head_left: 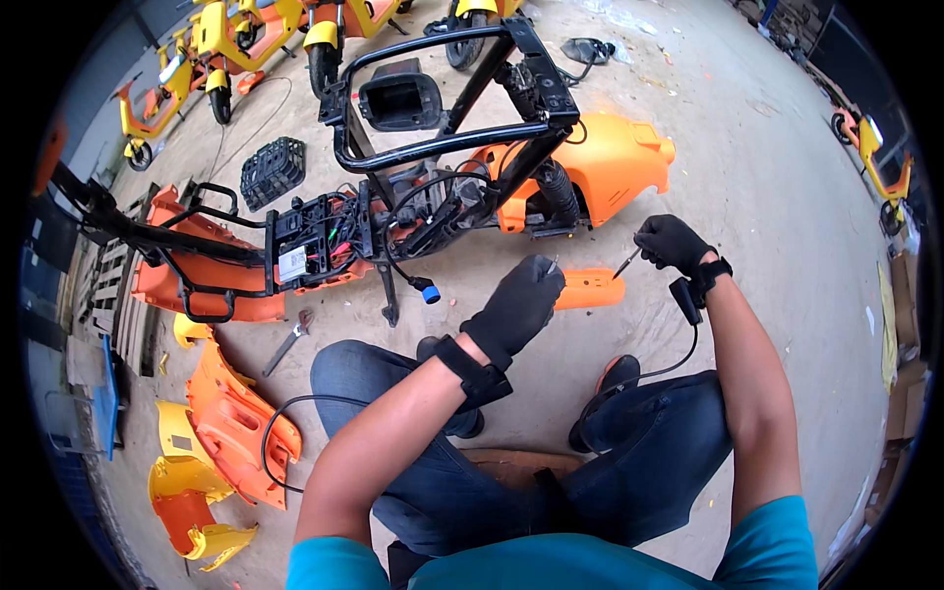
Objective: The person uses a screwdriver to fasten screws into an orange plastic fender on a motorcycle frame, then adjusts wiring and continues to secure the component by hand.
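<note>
While the right hand (672, 244) is pinching a slim tool (626, 263), the orange panel (595, 288) is extending left-to-right between the hands, its left end overlapped by the nearer left hand (516, 307), grip indeterminable.

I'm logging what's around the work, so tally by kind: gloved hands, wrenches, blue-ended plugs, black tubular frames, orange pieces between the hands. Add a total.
Gloved hands: 2 (left hand, right hand)
Wrench: 1
Blue-ended plug: 1
Black tubular frame: 1
Orange piece between the hands: 1
Total: 6
</note>
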Action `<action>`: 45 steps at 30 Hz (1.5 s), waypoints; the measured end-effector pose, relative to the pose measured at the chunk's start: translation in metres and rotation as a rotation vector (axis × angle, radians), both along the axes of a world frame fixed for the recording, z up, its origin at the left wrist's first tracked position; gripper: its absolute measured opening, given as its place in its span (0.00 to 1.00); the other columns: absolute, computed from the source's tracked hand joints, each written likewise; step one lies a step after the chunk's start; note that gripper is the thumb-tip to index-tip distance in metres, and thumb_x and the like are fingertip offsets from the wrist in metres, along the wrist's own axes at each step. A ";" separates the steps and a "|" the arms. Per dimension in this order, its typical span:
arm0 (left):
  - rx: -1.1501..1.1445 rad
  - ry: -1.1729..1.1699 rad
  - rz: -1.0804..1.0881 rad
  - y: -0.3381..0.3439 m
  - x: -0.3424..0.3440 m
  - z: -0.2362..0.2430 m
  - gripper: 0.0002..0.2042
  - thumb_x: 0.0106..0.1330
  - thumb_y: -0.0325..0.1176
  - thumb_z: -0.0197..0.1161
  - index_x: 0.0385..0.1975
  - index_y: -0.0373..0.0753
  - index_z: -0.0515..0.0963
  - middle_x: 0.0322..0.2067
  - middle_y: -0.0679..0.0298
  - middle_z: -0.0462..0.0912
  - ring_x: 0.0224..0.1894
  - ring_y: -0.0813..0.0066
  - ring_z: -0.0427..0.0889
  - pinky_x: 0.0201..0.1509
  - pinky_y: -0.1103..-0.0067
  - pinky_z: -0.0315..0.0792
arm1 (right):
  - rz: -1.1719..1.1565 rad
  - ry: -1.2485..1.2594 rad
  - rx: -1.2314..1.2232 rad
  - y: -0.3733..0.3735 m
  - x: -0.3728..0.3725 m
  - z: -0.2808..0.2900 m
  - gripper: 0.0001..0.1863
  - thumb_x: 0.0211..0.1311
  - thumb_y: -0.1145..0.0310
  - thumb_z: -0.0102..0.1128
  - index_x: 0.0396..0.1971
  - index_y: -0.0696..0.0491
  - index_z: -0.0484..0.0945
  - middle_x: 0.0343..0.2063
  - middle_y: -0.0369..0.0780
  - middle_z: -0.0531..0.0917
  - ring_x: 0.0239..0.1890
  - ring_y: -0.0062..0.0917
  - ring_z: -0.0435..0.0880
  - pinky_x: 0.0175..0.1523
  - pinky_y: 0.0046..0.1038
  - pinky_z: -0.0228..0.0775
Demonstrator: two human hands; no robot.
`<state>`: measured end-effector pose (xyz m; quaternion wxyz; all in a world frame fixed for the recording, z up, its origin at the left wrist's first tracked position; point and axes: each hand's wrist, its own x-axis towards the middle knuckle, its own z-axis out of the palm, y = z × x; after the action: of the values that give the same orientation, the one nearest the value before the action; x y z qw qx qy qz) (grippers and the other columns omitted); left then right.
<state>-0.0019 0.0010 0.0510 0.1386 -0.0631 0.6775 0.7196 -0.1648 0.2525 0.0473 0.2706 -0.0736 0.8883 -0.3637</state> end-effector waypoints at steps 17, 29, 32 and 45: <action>0.064 -0.041 -0.068 0.007 -0.076 0.006 0.08 0.63 0.30 0.52 0.41 0.40 0.71 0.27 0.66 0.74 0.27 0.77 0.78 0.30 0.79 0.78 | -0.227 -0.285 -0.782 -0.012 0.109 0.064 0.16 0.63 0.65 0.51 0.48 0.57 0.70 0.30 0.33 0.78 0.23 0.09 0.68 0.24 0.11 0.61; 0.229 -0.130 -0.160 -0.018 -0.112 -0.003 0.09 0.67 0.33 0.50 0.42 0.37 0.70 0.33 0.60 0.77 0.38 0.68 0.80 0.42 0.74 0.77 | -0.228 -0.410 -0.819 -0.059 0.176 -0.020 0.18 0.66 0.61 0.47 0.49 0.57 0.69 0.33 0.36 0.77 0.29 0.12 0.71 0.35 0.17 0.67; 0.233 -0.107 -0.162 -0.019 -0.113 -0.006 0.12 0.67 0.34 0.50 0.45 0.37 0.69 0.36 0.58 0.77 0.39 0.68 0.80 0.42 0.74 0.77 | -0.244 -0.415 -0.860 -0.061 0.173 -0.018 0.16 0.65 0.64 0.47 0.48 0.56 0.70 0.34 0.37 0.78 0.27 0.12 0.71 0.33 0.15 0.67; 0.030 -0.327 -0.189 -0.023 -0.108 -0.049 0.09 0.63 0.33 0.54 0.40 0.37 0.70 0.31 0.62 0.75 0.37 0.66 0.81 0.39 0.72 0.79 | -0.338 -0.398 -0.878 -0.057 0.176 -0.060 0.17 0.66 0.67 0.45 0.52 0.56 0.65 0.32 0.38 0.79 0.31 0.15 0.76 0.38 0.20 0.72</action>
<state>-0.1104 -0.0216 0.0016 0.3147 -0.1130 0.6380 0.6937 0.0111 0.1953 -0.0127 0.3155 0.0349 0.5825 -0.7483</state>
